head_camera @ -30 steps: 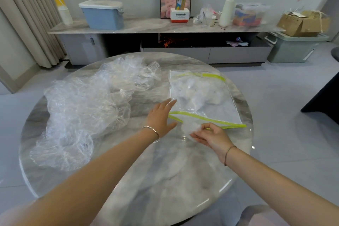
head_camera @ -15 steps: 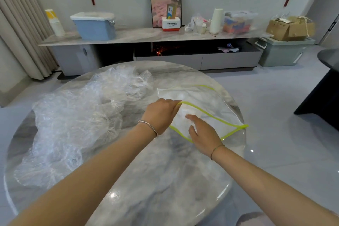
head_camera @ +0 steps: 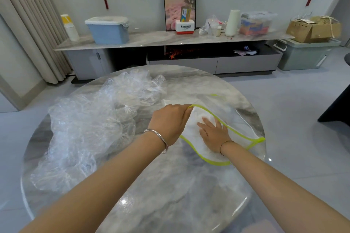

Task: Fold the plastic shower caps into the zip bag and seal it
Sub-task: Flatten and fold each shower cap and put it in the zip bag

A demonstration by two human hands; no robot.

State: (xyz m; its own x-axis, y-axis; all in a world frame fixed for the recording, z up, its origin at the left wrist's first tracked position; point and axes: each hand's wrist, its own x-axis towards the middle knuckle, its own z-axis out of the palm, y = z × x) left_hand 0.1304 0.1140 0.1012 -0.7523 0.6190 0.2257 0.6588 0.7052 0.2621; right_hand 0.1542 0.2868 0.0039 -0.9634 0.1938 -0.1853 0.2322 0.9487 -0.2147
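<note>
Most shower caps (head_camera: pixel 89 130) lay unpacked, I judged. Left hand (head_camera: pixel 170 122) pinched zip bag (head_camera: pixel 240 119) rim. Right hand (head_camera: pixel 213 134), fingers flat, pressed folded caps (head_camera: pixel 198 117) inside. Seal undone.

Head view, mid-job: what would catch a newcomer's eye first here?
The zip bag with its yellow-green zip rim gaping open at the right of the round marble table: the left hand pinches the rim up while the right hand reaches flat into the mouth. Next, the big crumpled heap of clear plastic shower caps sprawling over the table's left half.
</note>
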